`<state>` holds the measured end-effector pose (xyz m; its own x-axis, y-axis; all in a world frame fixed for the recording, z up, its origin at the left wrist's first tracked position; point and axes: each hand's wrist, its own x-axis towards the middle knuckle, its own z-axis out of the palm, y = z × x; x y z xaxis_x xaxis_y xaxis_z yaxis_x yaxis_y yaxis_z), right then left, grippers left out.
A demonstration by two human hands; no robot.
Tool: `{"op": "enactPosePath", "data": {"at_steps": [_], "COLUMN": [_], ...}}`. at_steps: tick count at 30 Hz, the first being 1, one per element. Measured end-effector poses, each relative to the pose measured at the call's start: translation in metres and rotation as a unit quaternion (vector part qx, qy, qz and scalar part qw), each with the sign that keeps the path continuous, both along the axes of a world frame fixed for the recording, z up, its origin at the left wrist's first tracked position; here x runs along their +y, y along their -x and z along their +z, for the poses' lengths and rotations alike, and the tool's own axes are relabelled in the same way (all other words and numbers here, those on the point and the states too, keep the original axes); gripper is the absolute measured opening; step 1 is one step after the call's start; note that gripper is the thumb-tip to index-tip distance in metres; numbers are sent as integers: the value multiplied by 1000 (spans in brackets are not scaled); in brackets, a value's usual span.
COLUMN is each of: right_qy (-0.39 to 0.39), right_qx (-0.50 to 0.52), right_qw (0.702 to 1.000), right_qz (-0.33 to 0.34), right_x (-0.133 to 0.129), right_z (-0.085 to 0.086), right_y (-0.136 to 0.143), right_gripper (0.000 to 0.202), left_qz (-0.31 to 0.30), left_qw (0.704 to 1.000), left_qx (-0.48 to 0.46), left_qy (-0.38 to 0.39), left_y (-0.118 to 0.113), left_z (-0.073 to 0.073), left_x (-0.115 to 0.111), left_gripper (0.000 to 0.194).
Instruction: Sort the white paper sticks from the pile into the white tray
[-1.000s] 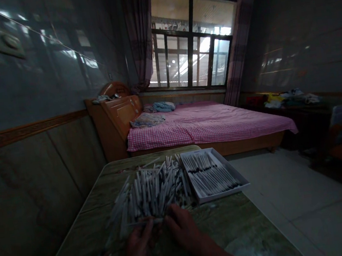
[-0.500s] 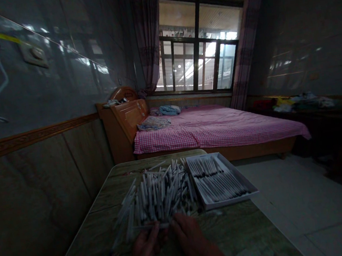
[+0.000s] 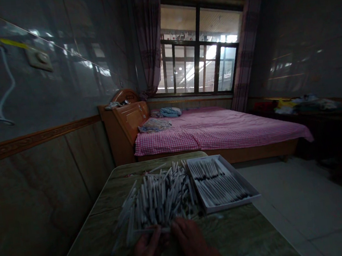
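Both hands are at the near side of a heap of slim white pen-like sticks [image 3: 160, 195] on the table. My left hand [image 3: 145, 251] is closed, thumb and fingers pinching a slim white pen-like stick [image 3: 165, 230] that lies crosswise. My right hand [image 3: 190, 237] is closed at the right end of the same stick, its fingertips curled together. Right of the heap sits a shallow white box [image 3: 208, 209] with two rows of similar dark-tipped sticks [image 3: 225, 188] laid side by side. The dim light hides the finer details of the sticks.
The table [image 3: 240, 231] has a marbled, flower-printed top with rounded corners. Beyond it stands a bed [image 3: 215, 133] with a pink checked sheet and wooden headboard [image 3: 128, 123]. A tiled wall [image 3: 51, 171] runs along the left; cluttered furniture [image 3: 305, 107] stands at the right.
The view has tilted slightly, so everything sits a little lower. Both hands keep nearly the same pose around the stick; the heap and box look unchanged.
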<state>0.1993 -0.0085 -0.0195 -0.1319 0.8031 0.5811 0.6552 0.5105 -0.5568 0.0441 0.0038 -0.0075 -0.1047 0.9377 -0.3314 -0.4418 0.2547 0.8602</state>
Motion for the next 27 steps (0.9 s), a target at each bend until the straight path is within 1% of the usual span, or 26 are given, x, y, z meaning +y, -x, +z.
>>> {"op": "enactPosePath", "data": {"at_steps": [2,5,7,10,11,12,14,16,19,22,25,27], "right_qy": [23,75,67,18,15,24,61,78,27,-43,-106,-117], "right_qx": [11,20,-2,-63,-73,-74,-51,-32,-65,-131,-188,-205], "right_qw": [1000,997,998,998,997,997,997,996,997,990,975,969], "right_qz": [2,6,1,16,21,21,0,-17,-10,22,54,66], "right_x": [-1,-2,-1,0,1,1,0,-1,0,3,7,9], "right_z": [2,4,1,-5,-6,-5,-1,3,-1,-17,-34,-41], "right_y": [0,0,-1,-3,-3,-2,0,2,1,-6,-14,-17], "right_gripper": [23,25,24,17,16,16,17,14,12,13,31,36], "left_qz": [-5,-4,-9,-21,-18,-15,-18,-24,-42,-48,-29,-29], "left_qw": [1000,1000,1000,1000,1000,1000,1000,999,998,997,997,996], "left_qx": [-1,-3,5,14,14,13,11,21,44,56,69,75], "left_qy": [2,5,4,4,2,0,-4,0,-6,-14,-12,-30], "left_y": [1,2,3,3,4,4,5,6,8,9,8,8], "left_z": [-2,-2,-1,-1,-1,-1,1,3,4,2,2,4], "left_x": [1,1,1,1,1,1,1,0,-1,-2,0,1], "left_gripper": [44,46,44,40,40,41,43,46,47,50,56,58]}}
